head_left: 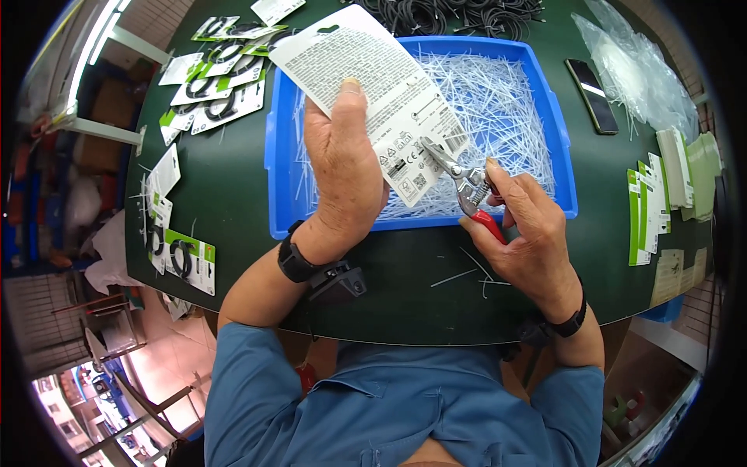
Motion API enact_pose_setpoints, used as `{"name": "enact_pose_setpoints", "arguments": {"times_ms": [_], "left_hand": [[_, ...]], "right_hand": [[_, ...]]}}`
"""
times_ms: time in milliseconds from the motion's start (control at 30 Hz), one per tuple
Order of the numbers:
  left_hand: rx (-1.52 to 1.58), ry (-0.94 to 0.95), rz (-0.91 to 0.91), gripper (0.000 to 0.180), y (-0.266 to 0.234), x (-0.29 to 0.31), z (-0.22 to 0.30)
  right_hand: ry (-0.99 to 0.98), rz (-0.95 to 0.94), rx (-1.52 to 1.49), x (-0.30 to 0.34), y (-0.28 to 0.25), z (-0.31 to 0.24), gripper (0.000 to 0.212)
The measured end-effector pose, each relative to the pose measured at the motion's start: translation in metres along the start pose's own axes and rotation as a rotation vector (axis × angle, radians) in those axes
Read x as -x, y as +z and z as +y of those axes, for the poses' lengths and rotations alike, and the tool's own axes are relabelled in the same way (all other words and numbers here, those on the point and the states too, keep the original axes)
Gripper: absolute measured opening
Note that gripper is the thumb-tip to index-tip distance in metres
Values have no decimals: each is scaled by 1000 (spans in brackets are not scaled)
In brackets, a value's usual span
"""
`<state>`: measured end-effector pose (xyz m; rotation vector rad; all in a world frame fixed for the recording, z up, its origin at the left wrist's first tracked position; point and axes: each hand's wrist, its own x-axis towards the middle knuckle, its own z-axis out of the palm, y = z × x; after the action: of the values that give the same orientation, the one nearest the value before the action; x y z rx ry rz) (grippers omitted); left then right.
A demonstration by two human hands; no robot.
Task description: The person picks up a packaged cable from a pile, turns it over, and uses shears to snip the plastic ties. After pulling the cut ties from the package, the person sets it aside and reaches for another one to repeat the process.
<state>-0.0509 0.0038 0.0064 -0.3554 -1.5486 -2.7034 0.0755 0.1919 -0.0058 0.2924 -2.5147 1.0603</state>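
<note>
My left hand [342,163] grips a white printed packaging card [373,86] with its thumb on the card's back, holding it tilted over a blue tray [272,187]. Closed round the red handles of a pair of hand pruners [471,187] is my right hand [529,226]. The pruners' metal jaws lie at the lower right part of the card, close to its edge. Whether the jaws touch something there cannot be made out. Thin white plastic strips [498,101] fill the tray beneath both hands. The front side of the card is hidden from me.
Carded black cables [226,101] lie piled at the far left, with more carded cables [187,261] nearer. Bundles of black cables [436,15] sit at the back. To the right are a phone [591,97], a clear plastic bag [642,70] and stacked cards [646,210]. Loose strips [455,278] lie in front.
</note>
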Motion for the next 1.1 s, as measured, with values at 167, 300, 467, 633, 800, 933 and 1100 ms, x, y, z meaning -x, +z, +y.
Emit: {"name": "enact_pose_setpoints", "arguments": {"times_ms": [167, 300, 467, 633, 800, 933, 1100], "left_hand": [[-90, 16, -30, 35, 1, 4, -4], [-166, 66, -99, 41, 5, 10, -7], [-196, 89, -160, 50, 11, 22, -9], [-143, 46, -158, 46, 16, 27, -7], [-195, 62, -151, 51, 14, 27, -9], [-203, 78, -165, 49, 13, 26, -11], [-164, 71, -153, 48, 16, 25, -10]], "right_hand": [[14, -22, 21, 2, -3, 0, 72], [61, -77, -37, -2, -7, -7, 73], [-29, 6, -127, -5, 2, -6, 76], [-42, 38, -128, -4, 7, -5, 77], [-30, -2, -99, -4, 6, -12, 77], [-14, 23, -65, -3, 7, -16, 76], [3, 23, -89, 1, 11, -13, 76]]}}
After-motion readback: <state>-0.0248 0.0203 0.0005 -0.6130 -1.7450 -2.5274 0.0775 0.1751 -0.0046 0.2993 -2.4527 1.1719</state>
